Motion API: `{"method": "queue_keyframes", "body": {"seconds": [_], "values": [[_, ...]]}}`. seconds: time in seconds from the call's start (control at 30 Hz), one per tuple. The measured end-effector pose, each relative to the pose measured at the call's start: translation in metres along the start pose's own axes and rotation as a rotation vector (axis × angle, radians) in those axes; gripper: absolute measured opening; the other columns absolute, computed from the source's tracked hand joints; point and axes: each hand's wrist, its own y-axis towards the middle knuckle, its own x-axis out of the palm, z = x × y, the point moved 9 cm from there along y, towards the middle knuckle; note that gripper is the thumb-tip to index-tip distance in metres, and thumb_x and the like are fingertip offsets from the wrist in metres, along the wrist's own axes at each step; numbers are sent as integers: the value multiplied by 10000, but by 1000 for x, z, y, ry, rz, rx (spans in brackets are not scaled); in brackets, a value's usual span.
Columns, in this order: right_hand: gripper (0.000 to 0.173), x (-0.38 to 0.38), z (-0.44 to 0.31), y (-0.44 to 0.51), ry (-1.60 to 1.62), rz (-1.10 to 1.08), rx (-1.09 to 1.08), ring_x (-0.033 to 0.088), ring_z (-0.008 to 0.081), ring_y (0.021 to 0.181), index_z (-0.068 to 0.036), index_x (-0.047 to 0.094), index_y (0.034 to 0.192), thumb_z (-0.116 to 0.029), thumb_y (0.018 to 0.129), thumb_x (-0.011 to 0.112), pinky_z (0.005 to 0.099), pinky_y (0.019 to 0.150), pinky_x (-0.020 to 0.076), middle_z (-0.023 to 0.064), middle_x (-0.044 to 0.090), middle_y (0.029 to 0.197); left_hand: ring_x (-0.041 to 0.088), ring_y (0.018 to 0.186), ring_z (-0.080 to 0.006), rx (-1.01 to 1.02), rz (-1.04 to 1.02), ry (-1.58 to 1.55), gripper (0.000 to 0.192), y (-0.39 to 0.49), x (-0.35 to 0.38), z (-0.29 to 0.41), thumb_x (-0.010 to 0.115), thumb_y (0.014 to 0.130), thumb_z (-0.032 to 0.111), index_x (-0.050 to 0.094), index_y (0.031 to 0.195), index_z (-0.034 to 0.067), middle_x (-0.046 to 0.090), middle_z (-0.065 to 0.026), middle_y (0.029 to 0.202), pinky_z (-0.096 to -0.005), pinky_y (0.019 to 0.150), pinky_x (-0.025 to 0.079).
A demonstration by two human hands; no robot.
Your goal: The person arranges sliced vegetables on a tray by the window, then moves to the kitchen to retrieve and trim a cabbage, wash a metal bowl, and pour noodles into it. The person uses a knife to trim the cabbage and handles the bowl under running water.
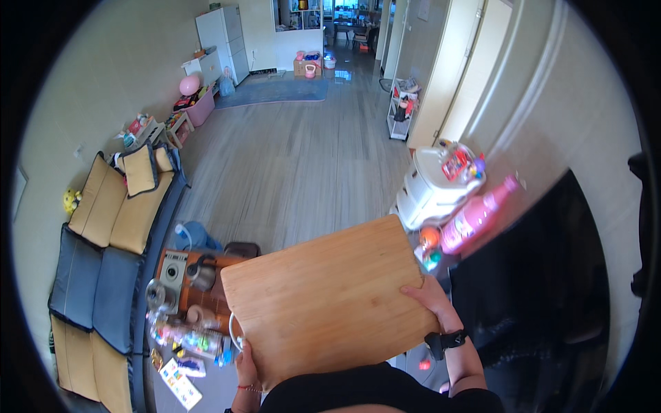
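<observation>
A large wooden cutting board (pixel 325 299) is held up in front of my body, its broad face towards me. My left hand (pixel 248 365) grips its lower left edge, close to a white handle (pixel 233 330) on that side. On the right edge, my right hand (pixel 427 297) holds the board with the thumb on its face and the other fingers hidden behind. Beyond the board's left side stands a wooden tea table (pixel 199 297) bearing a metal kettle (pixel 201 273), and the board covers part of it.
A sofa (pixel 111 294) runs along the left wall. To the right stand a white drawer unit (pixel 431 180), a pink bottle-shaped object (pixel 477 217) and a large black panel (pixel 537 289). Papers (pixel 181 383) and small toys lie at lower left. Wood-look flooring (pixel 299 165) stretches ahead towards a blue mat (pixel 273 93).
</observation>
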Motion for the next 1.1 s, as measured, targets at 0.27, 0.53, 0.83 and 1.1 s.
{"method": "queue_keyframes", "body": {"seconds": [0.27,0.53,0.83,1.1], "values": [[443,-54,-35,327,118,37,44,646,141,812,69,620,1096,-195,766,754,292,736,518,104,693,953,614,860,-134,106,-89,99,533,228,236,155,492,971,441,645,1083,-57,672,-85,1001,-277,766,496],[568,-130,-64,595,195,125,93,616,148,942,91,567,1171,-223,750,786,307,823,499,108,662,1071,643,857,-152,41,-124,190,486,437,483,309,522,962,409,644,1053,-53,677,-93,998,-275,753,512],[536,-222,-157,985,181,134,-20,634,148,837,105,612,1081,-264,737,793,305,751,515,103,686,947,602,786,-124,140,-117,137,480,637,766,480,560,948,381,652,962,-90,669,-83,913,-276,666,494],[467,-288,-212,1316,-39,99,-5,630,149,849,78,609,1107,-196,756,750,309,760,515,100,673,999,624,782,-140,79,-95,29,498,811,996,593,556,949,381,640,966,-109,678,-107,915,-275,686,511]]}}
